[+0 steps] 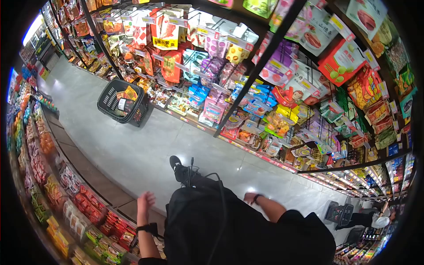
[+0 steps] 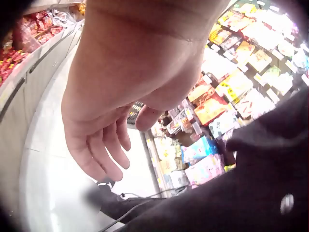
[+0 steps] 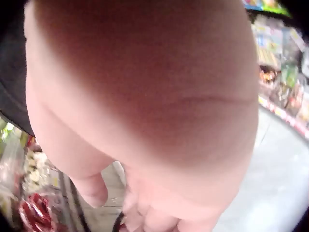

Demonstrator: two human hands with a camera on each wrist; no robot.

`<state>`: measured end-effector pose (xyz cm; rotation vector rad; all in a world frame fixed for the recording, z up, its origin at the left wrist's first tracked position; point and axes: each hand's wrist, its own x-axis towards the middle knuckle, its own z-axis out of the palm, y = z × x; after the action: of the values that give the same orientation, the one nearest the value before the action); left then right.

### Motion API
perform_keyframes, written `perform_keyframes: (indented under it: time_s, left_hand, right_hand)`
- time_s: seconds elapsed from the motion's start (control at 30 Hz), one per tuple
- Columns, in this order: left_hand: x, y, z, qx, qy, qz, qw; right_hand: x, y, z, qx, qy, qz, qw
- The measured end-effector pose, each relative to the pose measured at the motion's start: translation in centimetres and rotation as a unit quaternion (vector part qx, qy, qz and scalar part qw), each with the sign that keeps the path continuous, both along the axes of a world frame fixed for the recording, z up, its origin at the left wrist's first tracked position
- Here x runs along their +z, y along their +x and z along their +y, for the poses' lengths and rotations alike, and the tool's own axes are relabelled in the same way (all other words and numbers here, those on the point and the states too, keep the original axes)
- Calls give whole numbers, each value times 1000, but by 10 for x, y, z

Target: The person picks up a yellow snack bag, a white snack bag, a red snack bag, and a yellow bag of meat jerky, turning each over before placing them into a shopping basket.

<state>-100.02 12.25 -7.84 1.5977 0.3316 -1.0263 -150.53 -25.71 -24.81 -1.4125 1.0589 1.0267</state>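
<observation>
My left hand (image 1: 145,201) hangs beside the low display on the left, holding nothing. In the left wrist view the same hand (image 2: 130,92) has its fingers loosely bent downward. On the other side of my body, my right hand (image 1: 251,197) hangs low over the floor, also with nothing visible in it. The right wrist view shows that hand (image 3: 154,130) very close, its fingers partly hidden and loosely bent. Farther along the aisle, a dark basket (image 1: 113,115) stands on the floor against the right shelving, with a few packages (image 1: 128,94) inside; neither hand touches it.
Hanging snack bags (image 1: 165,35) fill the tall shelving on the right, behind dark upright posts. A curved low display of packets (image 1: 90,205) borders the left. Grey floor (image 1: 154,132) runs between. Another person (image 1: 380,220) and a second basket (image 1: 339,213) are at far right.
</observation>
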Motion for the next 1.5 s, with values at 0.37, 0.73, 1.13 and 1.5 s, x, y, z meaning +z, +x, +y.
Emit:
perform_keyframes:
  time_s: [0.37,0.73,1.13,1.5]
  left_hand:
    - [37,196,-54,-151,81,-300,938]
    - [-47,-8,164,-243,314,-308,865]
    - [-118,196,85,170,81,-185,965]
    - [-176,673,37,-80,206,-39,975]
  right_hand:
    - [92,373,-86,-33,-49,-102,993]
    - [99,620,-48,282,-190,-274,899]
    - [68,926,-47,14,-32,-288,957]
    - [10,1166,-4,-33,-100,-126,986]
